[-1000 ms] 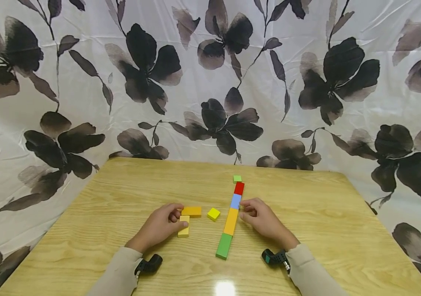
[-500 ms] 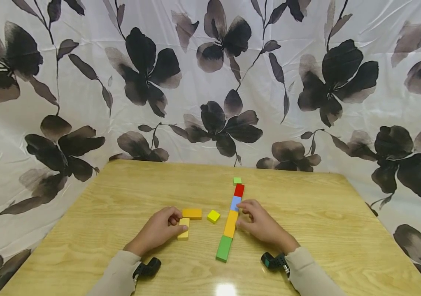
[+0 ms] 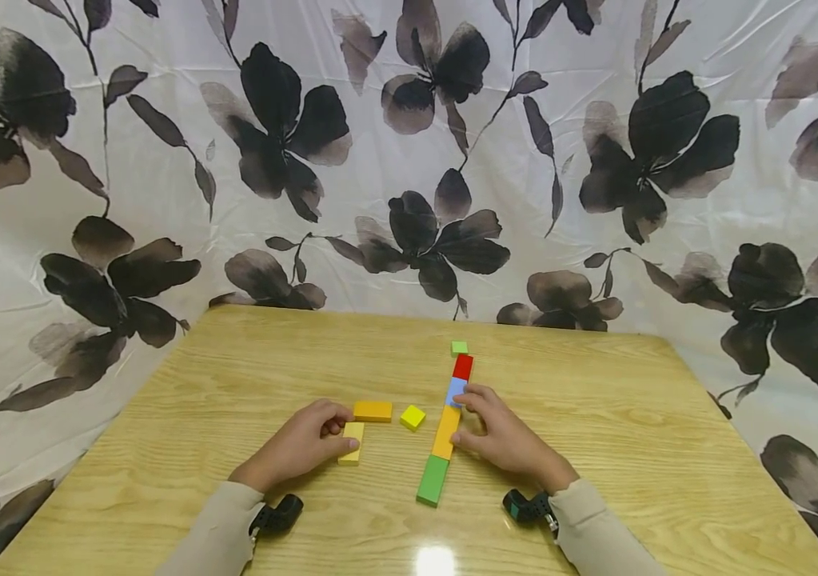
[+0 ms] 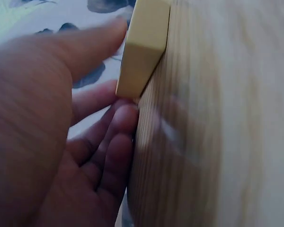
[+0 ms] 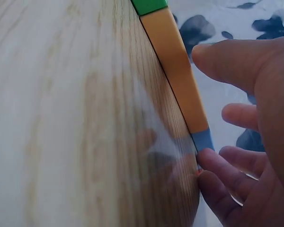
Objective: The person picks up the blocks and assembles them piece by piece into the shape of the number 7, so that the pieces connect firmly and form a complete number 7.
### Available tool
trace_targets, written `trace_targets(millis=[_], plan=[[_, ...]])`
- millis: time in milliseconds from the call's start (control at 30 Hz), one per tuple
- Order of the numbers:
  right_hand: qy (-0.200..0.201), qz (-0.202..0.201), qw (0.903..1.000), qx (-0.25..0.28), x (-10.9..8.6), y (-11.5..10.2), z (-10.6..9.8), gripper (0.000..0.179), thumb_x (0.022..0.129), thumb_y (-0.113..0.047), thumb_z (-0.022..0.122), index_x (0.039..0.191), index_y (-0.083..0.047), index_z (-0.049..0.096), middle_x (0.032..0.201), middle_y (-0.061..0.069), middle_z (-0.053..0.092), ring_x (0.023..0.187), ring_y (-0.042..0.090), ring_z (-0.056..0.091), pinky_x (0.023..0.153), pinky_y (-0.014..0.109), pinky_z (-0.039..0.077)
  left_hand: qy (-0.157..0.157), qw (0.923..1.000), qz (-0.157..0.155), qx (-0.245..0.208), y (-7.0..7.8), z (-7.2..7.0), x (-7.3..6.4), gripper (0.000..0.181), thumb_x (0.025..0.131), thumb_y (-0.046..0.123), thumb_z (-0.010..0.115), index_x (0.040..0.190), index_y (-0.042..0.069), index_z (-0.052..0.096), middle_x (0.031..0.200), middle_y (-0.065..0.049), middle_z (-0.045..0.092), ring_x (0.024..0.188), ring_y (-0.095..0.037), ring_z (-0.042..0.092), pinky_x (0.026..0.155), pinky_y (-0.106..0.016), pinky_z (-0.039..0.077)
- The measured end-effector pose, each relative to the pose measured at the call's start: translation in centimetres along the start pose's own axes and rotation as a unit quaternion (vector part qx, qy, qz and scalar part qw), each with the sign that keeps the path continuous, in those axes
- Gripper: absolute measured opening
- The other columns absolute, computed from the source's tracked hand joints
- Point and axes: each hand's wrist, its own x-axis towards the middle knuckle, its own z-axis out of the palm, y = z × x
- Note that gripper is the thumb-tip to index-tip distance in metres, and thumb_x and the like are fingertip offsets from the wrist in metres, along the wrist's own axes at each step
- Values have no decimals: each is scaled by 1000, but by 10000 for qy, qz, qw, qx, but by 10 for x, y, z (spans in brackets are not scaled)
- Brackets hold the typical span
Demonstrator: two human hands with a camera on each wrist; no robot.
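Observation:
In the head view, my left hand (image 3: 299, 445) holds a pale yellow block (image 3: 356, 430) lying on the table, thumb over it and fingers curled by its far end. The left wrist view shows that block (image 4: 143, 52) close up beside the thumb. A slanted row joins a red block (image 3: 463, 366), a blue block (image 3: 455, 389), a longer orange-yellow block (image 3: 446, 432) and a green block (image 3: 432, 482). My right hand (image 3: 512, 438) rests along this row's right side, fingertips at the blue block and thumb at the orange-yellow one.
An orange block (image 3: 373, 411) lies crosswise just beyond the left hand. A yellow cube (image 3: 412, 417) sits between it and the row. Past the red end is a small light green block (image 3: 459, 347). A floral cloth (image 3: 380, 160) hangs behind the wooden table (image 3: 567, 376).
My right hand has come left, onto the blue and orange-yellow blocks. The left hand and the pale yellow block have shifted slightly left, away from the orange block.

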Motion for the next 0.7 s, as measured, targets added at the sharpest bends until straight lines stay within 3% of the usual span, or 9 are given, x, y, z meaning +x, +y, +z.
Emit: trace_targets(millis=[233, 500, 700], plan=[[-64, -47, 9998, -195, 0, 1, 0, 62, 96, -39, 68, 148, -11, 48, 161, 10, 26, 142, 34, 35, 109, 57, 33, -351, 9993, -15, -110, -3, -5, 0, 50, 87, 39, 79, 127, 13, 65, 109, 1, 55, 97, -18, 51, 87, -35, 46], [2, -203, 9988, -450, 2, 2, 2, 61, 97, -42, 65, 148, -12, 49, 162, 10, 28, 146, 37, 27, 111, 60, 29, -257, 9996, -64, -125, -1, -6, 0, 46, 86, 38, 80, 123, 14, 66, 106, 1, 55, 95, -19, 50, 84, -34, 45], [-67, -96, 9985, -532, 3, 4, 3, 63, 96, -44, 67, 147, -13, 50, 162, 9, 27, 147, 35, 25, 112, 59, 28, -250, 9993, -138, -232, -1, -7, -1, 46, 86, 35, 80, 122, 13, 64, 105, -1, 56, 93, -20, 50, 81, -34, 43]])
